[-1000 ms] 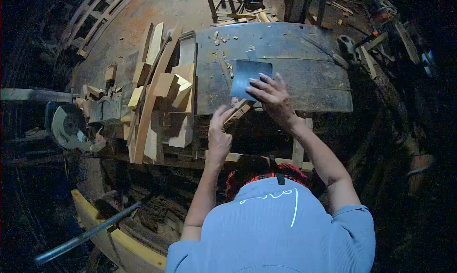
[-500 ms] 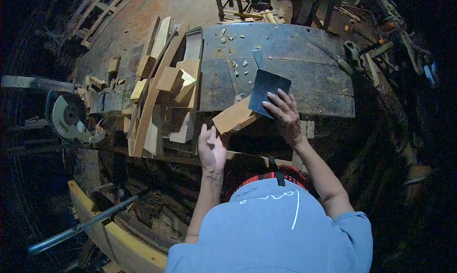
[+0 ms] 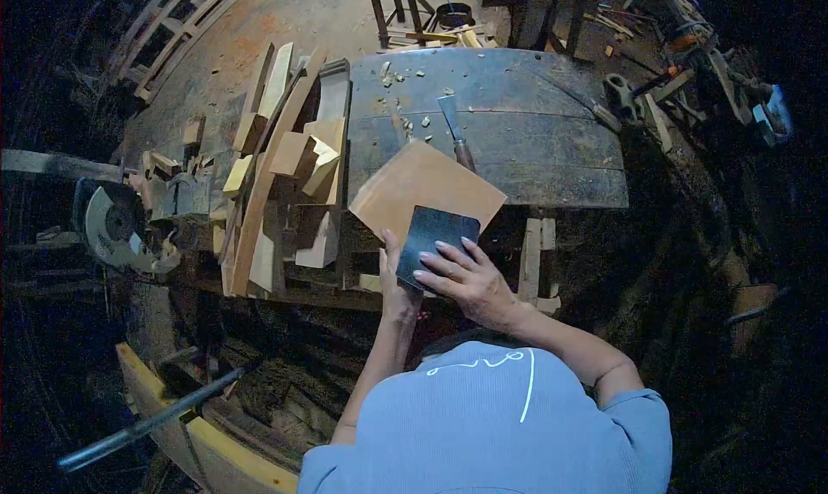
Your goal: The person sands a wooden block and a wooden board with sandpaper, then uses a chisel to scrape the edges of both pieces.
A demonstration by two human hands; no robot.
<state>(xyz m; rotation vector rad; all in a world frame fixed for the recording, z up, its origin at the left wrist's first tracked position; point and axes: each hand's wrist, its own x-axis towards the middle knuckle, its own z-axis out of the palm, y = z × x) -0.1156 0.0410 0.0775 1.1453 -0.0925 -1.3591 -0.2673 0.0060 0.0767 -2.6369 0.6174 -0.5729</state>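
Observation:
A flat light-brown wooden board [image 3: 423,179] is tilted with its broad face toward me at the bench's front edge. My left hand [image 3: 398,283] grips its lower left side, thumb up along the edge, the other fingers hidden behind. Over the board's lower part lies a dark rectangular sheet [image 3: 423,235] with rounded corners. My right hand [image 3: 474,287] has hold of this sheet, its fingers laid across the face and the thumb out of sight. Just behind the board, a chisel [image 3: 450,119] with a wooden handle rests on the bench.
Wood shavings lie on the dark workbench [image 3: 535,162]. Stacked wooden offcuts and strips [image 3: 280,166] fill its left side, with a circular saw blade [image 3: 121,222] farther left. A long tool with a handle [image 3: 595,106] lies at the right. A metal pipe [image 3: 155,421] juts out at lower left.
The board has turned from a narrow view to its broad face. My right hand brought the dark sheet down and left onto it. My left hand closed on the board's side.

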